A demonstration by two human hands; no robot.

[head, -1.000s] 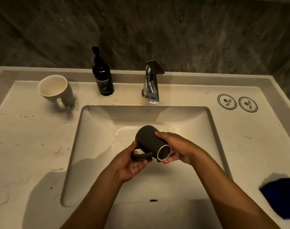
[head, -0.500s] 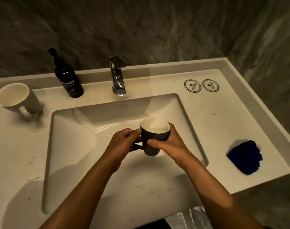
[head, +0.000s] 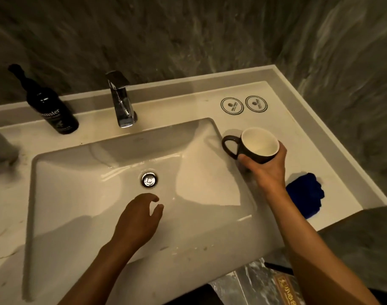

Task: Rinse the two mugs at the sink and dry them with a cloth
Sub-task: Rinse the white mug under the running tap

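Head cam, what I see: right hand [head: 267,172] has the dark mug [head: 257,145] clamped, thumb on the near side of the body, the other fingers [head: 282,150] wrapped round the far side. Mug is upright, mouth up, pale inside, handle sticking out to the left, clear of the fingers. It sits over the counter [head: 298,137] just right of the sink [head: 122,216] edge; I can't tell whether the base is touching the counter or hanging just above it, the hand hides that.

Left hand [head: 138,219] is empty, over the basin, palm down, fingers loosely curled with a narrow gap between thumb and forefinger. It's just this side of the drain [head: 149,179], not touching it, and well apart from the mug.

Blue cloth [head: 306,194] lies bunched on the counter just right of the right wrist, nearer to me than the mug, partly hidden by the forearm. Nothing is touching it.

Second mug [head: 0,146] is at the far left frame edge on the counter, blurred and cropped, only a grey side shows.

Tap [head: 122,102] behind the basin, no stream visible. Black pump bottle [head: 49,108] to its left. Two round printed marks [head: 244,105] on the counter behind the dark mug.
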